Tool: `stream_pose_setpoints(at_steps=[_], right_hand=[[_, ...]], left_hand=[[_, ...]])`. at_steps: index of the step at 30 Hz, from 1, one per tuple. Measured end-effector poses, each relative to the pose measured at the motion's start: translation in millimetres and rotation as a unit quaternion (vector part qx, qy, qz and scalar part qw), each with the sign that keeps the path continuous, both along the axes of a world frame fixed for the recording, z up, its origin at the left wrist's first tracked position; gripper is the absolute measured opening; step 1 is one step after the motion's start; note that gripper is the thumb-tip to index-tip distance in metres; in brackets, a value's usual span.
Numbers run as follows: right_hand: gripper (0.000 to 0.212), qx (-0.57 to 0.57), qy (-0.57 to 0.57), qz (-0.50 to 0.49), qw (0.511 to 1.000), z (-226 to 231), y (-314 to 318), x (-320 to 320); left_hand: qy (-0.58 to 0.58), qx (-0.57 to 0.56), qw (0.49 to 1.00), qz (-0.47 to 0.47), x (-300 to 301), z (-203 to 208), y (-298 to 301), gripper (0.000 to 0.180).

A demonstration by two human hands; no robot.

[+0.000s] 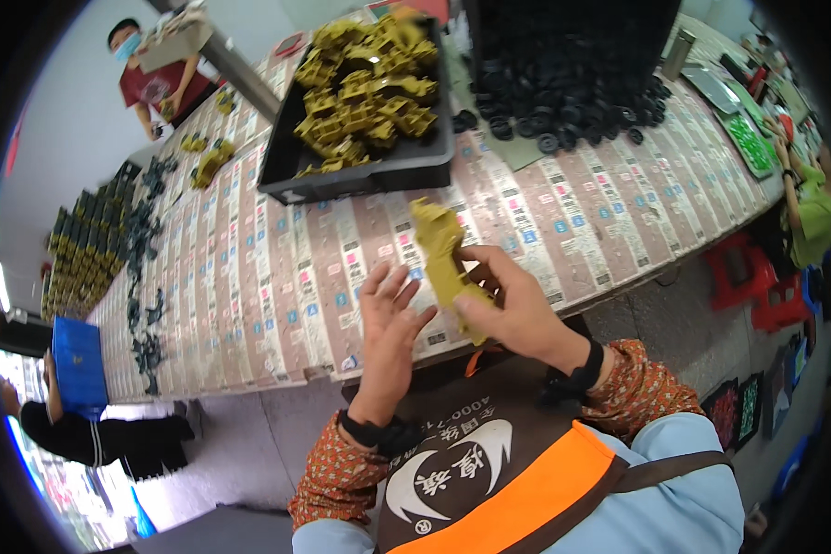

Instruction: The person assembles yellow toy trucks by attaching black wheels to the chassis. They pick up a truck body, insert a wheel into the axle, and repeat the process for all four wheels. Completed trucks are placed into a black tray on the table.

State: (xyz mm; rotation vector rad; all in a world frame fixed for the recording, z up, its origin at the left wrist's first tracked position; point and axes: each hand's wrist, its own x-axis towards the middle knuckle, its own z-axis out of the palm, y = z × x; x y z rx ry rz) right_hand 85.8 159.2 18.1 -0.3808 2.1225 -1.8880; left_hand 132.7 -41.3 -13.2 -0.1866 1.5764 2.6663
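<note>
Brown apron [517, 415], one: I am wearing it on the near side of the black tray [379, 180]. Yellow part [443, 268], one: I am clasping its nearer half in my right hand [508, 305], before the tray, presumably leaving the far end uncovered; long axis slanting, far end pointing towards the tray's near right corner. Left hand [390, 323]: curving loosely open, holding nothing. Yellow pieces [369, 88]: sitting heaped inside the tray, probably for reach.

Single part [439, 242] in right hand [517, 312], before tray [369, 183]; piled parts [365, 88] in tray, on table [323, 268]; wheels [571, 127] right of tray.
</note>
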Motion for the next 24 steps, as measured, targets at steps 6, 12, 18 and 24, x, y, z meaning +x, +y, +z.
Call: stream_pose_setpoints(at_steps=[6, 12, 18, 24], right_hand=[[0.066, 0.185, 0.357, 0.071, 0.913, -2, 2, 5], [0.046, 0.217, 0.458, -0.091, 0.857, -15, 86, -156], [0.075, 0.443, 0.114, -0.409, 0.790, -95, 253, -310], [0.076, 0.489, 0.092, -0.272, 0.824, -120, 207, -295]], left_hand=[[-0.082, 0.068, 0.994, 0.000, -13, 4, 31, 0.055], [-0.162, 0.111, 0.978, 0.071, -10, -51, -10, 0.042], [-0.157, 0.063, 0.983, 0.070, -3, -43, -2, 0.049], [-0.171, 0.021, 0.982, 0.075, -7, -41, 0, 0.048]])
